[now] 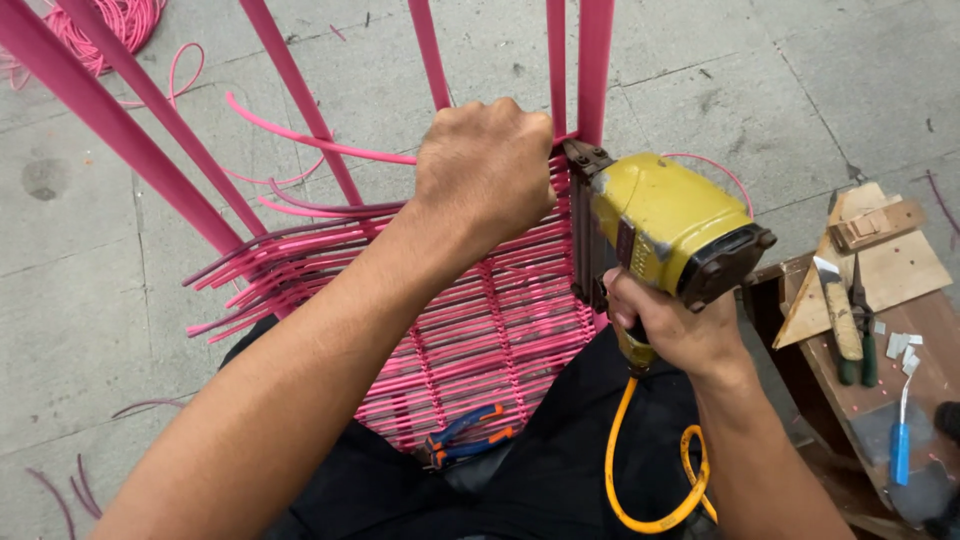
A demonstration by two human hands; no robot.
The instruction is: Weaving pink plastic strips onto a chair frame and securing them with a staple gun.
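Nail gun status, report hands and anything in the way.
Right hand grips yellow nail gun, nose against pink woven frame. Left hand clamps the strands beside it. Pliers on the weave, clear of the gun.

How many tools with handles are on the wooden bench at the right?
3, maybe more hidden at the edge. A chisel and a green-handled tool lie side by side on the wooden bench; a blue-handled tool lies nearer the person.

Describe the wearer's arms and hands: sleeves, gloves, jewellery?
Both forearms are bare to the frame's edge, with no sleeves visible. The left hand and right hand wear no gloves. No watch, ring or wristband shows on either.
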